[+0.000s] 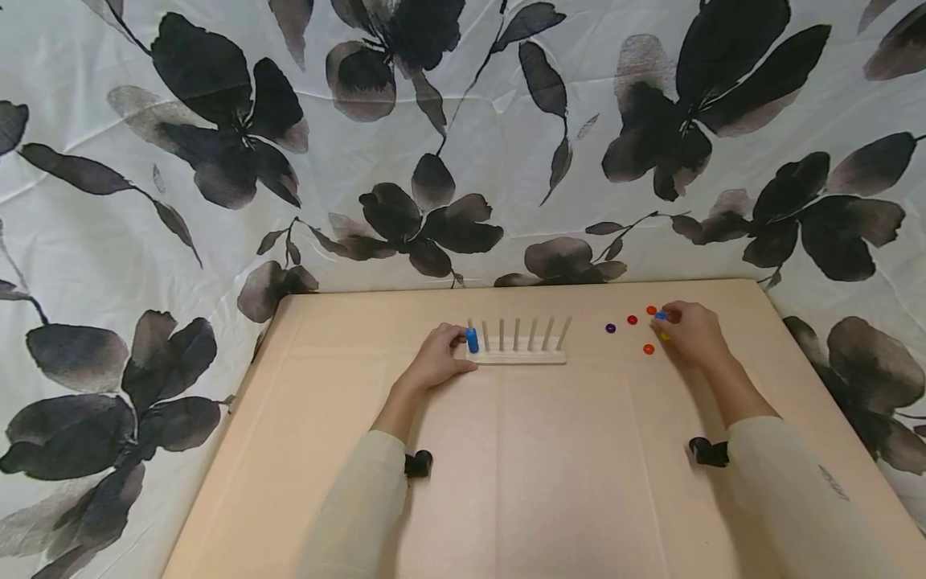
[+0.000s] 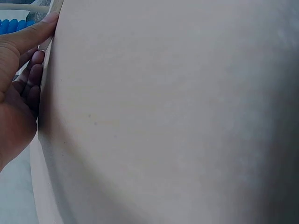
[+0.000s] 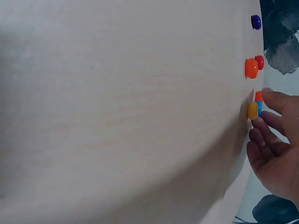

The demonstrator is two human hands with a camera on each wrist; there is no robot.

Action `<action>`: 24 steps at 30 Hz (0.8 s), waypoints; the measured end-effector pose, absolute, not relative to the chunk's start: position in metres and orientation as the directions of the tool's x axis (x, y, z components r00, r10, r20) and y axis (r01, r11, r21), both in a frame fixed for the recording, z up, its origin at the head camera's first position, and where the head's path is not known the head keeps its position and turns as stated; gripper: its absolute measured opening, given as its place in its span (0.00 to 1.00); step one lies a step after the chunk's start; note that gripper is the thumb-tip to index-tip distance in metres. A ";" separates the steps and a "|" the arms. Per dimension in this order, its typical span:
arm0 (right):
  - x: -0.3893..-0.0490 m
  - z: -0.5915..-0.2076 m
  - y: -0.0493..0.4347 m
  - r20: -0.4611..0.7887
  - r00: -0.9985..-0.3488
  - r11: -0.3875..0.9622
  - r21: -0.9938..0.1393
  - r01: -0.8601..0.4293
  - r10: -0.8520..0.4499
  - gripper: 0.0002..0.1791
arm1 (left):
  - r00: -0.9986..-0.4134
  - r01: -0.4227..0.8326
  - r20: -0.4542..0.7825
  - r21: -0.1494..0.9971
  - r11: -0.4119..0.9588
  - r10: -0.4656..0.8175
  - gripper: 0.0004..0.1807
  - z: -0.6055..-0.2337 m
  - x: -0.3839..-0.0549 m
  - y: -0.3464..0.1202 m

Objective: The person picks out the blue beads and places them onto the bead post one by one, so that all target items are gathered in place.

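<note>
A wooden peg rack (image 1: pixel 517 359) stands on the table with a row of upright pegs. Its leftmost peg carries a stack of blue beads (image 1: pixel 473 340), also visible in the left wrist view as blue beads (image 2: pixel 16 25). My left hand (image 1: pixel 440 358) grips the rack's left end, thumb along the base and fingers beside the stack. Right of the rack, my right hand (image 1: pixel 696 334) pinches a blue bead (image 1: pixel 661 316) between thumb and fingertips. A yellow bead (image 3: pixel 252 110) sits just under those fingers, and a red-orange bead (image 1: pixel 651 310) is beside them.
Near the right hand lie a purple bead (image 1: pixel 611 328), a red bead (image 1: pixel 633 320) and an orange bead (image 1: pixel 648 349). A floral cloth (image 1: pixel 470 145) hangs along the back edge of the table (image 1: pixel 564 466). Each wrist wears a black camera.
</note>
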State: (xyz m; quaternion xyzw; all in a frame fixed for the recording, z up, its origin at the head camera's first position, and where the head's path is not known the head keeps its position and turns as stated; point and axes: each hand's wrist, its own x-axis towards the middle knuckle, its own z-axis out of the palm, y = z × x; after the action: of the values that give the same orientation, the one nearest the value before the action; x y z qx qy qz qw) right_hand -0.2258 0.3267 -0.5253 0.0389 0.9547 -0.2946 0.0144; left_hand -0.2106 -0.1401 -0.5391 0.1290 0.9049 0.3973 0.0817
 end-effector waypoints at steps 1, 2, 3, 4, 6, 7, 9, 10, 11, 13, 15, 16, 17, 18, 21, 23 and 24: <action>-0.226 -0.526 0.327 -0.049 -0.997 0.824 -0.561 0.082 0.066 0.27 | -0.953 0.169 -0.045 0.741 0.650 0.298 0.33 -0.539 -0.210 -0.140; -0.225 -0.526 0.327 -0.043 -0.997 0.825 -0.560 0.078 0.065 0.26 | -0.953 0.171 -0.043 0.738 0.652 0.299 0.33 -0.539 -0.210 -0.140; -0.225 -0.526 0.326 -0.039 -0.997 0.826 -0.559 0.077 0.066 0.25 | -0.953 0.173 -0.043 0.737 0.654 0.300 0.33 -0.539 -0.210 -0.141; -0.225 -0.526 0.326 -0.034 -0.997 0.825 -0.560 0.075 0.067 0.24 | -0.953 0.174 -0.043 0.736 0.655 0.301 0.33 -0.539 -0.210 -0.141; -0.224 -0.527 0.326 -0.026 -0.997 0.826 -0.560 0.073 0.070 0.23 | -0.951 0.177 -0.045 0.733 0.657 0.305 0.33 -0.539 -0.210 -0.141; -0.224 -0.527 0.326 -0.025 -0.997 0.826 -0.558 0.075 0.074 0.22 | -0.950 0.179 -0.044 0.732 0.658 0.308 0.33 -0.539 -0.210 -0.141; -0.224 -0.529 0.326 -0.028 -0.996 0.826 -0.557 0.083 0.082 0.20 | -0.949 0.184 -0.043 0.730 0.658 0.312 0.33 -0.539 -0.209 -0.142; -0.223 -0.529 0.326 -0.028 -0.996 0.826 -0.557 0.085 0.083 0.19 | -0.948 0.185 -0.043 0.730 0.658 0.314 0.33 -0.539 -0.209 -0.142; -0.223 -0.530 0.326 -0.029 -0.996 0.826 -0.556 0.086 0.084 0.19 | -0.948 0.187 -0.041 0.728 0.659 0.315 0.34 -0.539 -0.209 -0.142; -0.222 -0.531 0.326 -0.030 -0.996 0.827 -0.556 0.088 0.086 0.17 | -0.948 0.190 -0.039 0.728 0.659 0.316 0.34 -0.539 -0.209 -0.143; -0.221 -0.532 0.326 -0.027 -0.996 0.826 -0.557 0.087 0.087 0.17 | -0.948 0.189 -0.040 0.729 0.658 0.317 0.33 -0.540 -0.208 -0.143; -0.220 -0.532 0.327 -0.025 -0.996 0.827 -0.556 0.085 0.085 0.16 | -0.948 0.189 -0.039 0.729 0.658 0.316 0.33 -0.540 -0.208 -0.143; -0.219 -0.532 0.326 -0.022 -0.996 0.827 -0.555 0.084 0.086 0.16 | -0.948 0.189 -0.038 0.729 0.657 0.316 0.33 -0.540 -0.207 -0.143; -0.218 -0.532 0.326 -0.020 -0.996 0.828 -0.554 0.082 0.085 0.16 | -0.948 0.190 -0.037 0.729 0.657 0.316 0.34 -0.541 -0.207 -0.144; -0.215 -0.531 0.325 -0.011 -0.996 0.833 -0.548 0.077 0.085 0.16 | -0.948 0.194 -0.035 0.725 0.660 0.317 0.34 -0.542 -0.207 -0.144; -0.213 -0.531 0.324 -0.005 -0.996 0.834 -0.547 0.074 0.085 0.16 | -0.947 0.197 -0.034 0.723 0.663 0.319 0.34 -0.542 -0.206 -0.145; -0.211 -0.530 0.323 -0.004 -0.996 0.833 -0.548 0.075 0.087 0.16 | -0.947 0.199 -0.032 0.722 0.662 0.320 0.34 -0.541 -0.206 -0.145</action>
State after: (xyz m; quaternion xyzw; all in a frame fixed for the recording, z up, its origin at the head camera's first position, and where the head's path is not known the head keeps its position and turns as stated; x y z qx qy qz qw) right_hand -0.2111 0.3235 -0.5301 0.0424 0.9574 -0.2856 -0.0104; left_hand -0.2057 -0.1451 -0.5413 0.1428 0.9083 0.3852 0.0784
